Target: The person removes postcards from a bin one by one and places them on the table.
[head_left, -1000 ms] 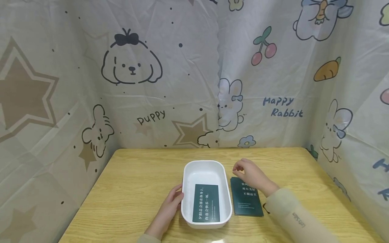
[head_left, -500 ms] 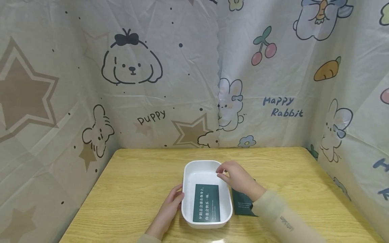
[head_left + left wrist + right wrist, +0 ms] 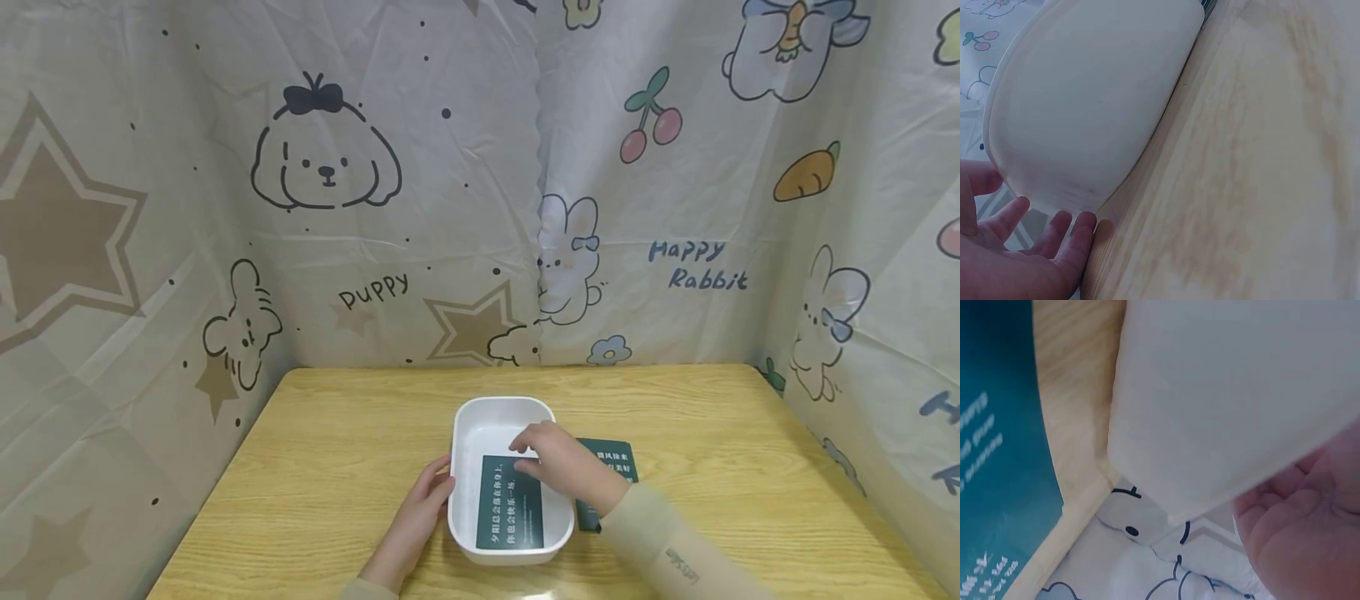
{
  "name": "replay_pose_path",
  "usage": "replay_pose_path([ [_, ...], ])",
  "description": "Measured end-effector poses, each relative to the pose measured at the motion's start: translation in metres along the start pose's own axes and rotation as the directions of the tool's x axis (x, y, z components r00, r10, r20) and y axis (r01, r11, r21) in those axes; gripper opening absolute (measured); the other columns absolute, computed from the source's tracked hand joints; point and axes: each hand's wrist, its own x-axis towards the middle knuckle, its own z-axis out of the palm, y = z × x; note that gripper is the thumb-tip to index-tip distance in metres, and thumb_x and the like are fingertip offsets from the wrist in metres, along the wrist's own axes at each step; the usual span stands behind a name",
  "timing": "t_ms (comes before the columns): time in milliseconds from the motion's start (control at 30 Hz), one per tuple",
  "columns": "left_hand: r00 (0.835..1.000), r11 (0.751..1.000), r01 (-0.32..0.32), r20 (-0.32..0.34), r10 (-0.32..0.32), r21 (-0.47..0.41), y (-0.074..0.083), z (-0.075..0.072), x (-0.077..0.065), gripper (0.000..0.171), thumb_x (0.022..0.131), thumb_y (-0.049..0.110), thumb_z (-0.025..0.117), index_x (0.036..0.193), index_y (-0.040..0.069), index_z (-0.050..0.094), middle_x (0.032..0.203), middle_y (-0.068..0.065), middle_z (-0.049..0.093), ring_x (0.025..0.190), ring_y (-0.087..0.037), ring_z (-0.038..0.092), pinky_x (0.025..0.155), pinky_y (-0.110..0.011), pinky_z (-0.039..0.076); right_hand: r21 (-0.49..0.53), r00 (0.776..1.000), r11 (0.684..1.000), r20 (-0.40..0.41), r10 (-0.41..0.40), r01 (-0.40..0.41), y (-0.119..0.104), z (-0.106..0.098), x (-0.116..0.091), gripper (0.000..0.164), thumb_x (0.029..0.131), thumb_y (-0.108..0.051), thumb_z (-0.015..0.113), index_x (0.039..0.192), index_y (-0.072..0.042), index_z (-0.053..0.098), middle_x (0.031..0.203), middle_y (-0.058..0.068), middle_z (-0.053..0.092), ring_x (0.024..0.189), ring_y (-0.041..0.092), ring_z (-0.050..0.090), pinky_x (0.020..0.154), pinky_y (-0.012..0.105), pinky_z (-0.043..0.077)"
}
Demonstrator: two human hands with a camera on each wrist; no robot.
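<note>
A white rectangular plastic tray (image 3: 461,533) stands on the table, with a dark green printed card (image 3: 501,512) lying in its near half. At the tray's left side, my left hand (image 3: 420,504) rests its fingertips on the outer wall, the thumb up by the rim in the left wrist view. My right hand (image 3: 558,462) is over the tray from the right, fingers loosely bent above the card's far edge, with a gap between thumb and fingers and nothing visible in it. In the right wrist view, the tray wall hides its fingertips.
A pile of green printed cards (image 3: 617,457) lies just right of the tray, partly hidden under my right forearm. The yellow wood-grain table (image 3: 330,467) ends at the back against a printed cloth curtain (image 3: 465,167).
My right hand has moved left and nearer to me, from above the far end of the card pile over the rim into the tray. The left hand and tray have stayed put.
</note>
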Motion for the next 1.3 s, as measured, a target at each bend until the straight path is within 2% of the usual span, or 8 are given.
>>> replay_pose_path([
  [233, 1.000, 1.000, 0.012, -0.007, -0.012, 0.000, 0.000, 0.000, 0.000, 0.047, 0.100, 0.028, 0.045, 0.144, 0.013, 0.039, 0.136, -0.025, 0.049, 0.118, -0.033, 0.049, 0.099, -0.052, 0.045, -0.108, 0.995, 0.994, 0.086, 0.042, -0.032, -0.005, 0.009, 0.002, 0.034, 0.086, -0.028, 0.068, 0.116, -0.010, 0.066, 0.111, 0.004, 0.069, 0.104, 0.018, 0.055, 0.093, 0.039, 0.052],
  [600, 1.000, 1.000, 0.002, -0.005, -0.002, -0.002, -0.002, -0.001, 0.000, 0.047, 0.100, 0.028, 0.045, 0.144, 0.013, 0.039, 0.136, -0.025, 0.049, 0.118, -0.033, 0.050, 0.100, -0.052, 0.045, -0.203, 0.985, 0.975, 0.128, 0.113, -0.085, -0.003, 0.019, 0.007, 0.046, 0.084, -0.035, 0.069, 0.121, -0.010, 0.064, 0.116, 0.006, 0.066, 0.102, 0.017, 0.052, 0.093, 0.038, 0.052],
  [933, 1.000, 1.000, -0.008, 0.003, 0.008, -0.007, 0.000, -0.001, 0.000, 0.048, 0.100, 0.028, 0.045, 0.144, 0.011, 0.038, 0.134, -0.026, 0.050, 0.116, -0.033, 0.051, 0.100, -0.052, 0.044, -0.292, 0.981, 0.954, 0.152, 0.118, -0.069, -0.009, 0.019, 0.009, 0.047, 0.078, -0.034, 0.075, 0.114, -0.006, 0.067, 0.106, 0.006, 0.068, 0.091, 0.017, 0.052, 0.088, 0.037, 0.053],
  [1300, 1.000, 1.000, -0.009, 0.002, 0.009, -0.019, 0.000, 0.000, -0.001, 0.048, 0.100, 0.026, 0.045, 0.144, 0.010, 0.039, 0.132, -0.025, 0.051, 0.115, -0.032, 0.051, 0.099, -0.052, 0.045, -0.356, 0.976, 0.930, 0.155, 0.150, -0.087, -0.011, 0.023, 0.008, 0.049, 0.075, -0.037, 0.076, 0.113, -0.007, 0.067, 0.104, 0.006, 0.067, 0.089, 0.016, 0.052, 0.089, 0.036, 0.052],
])
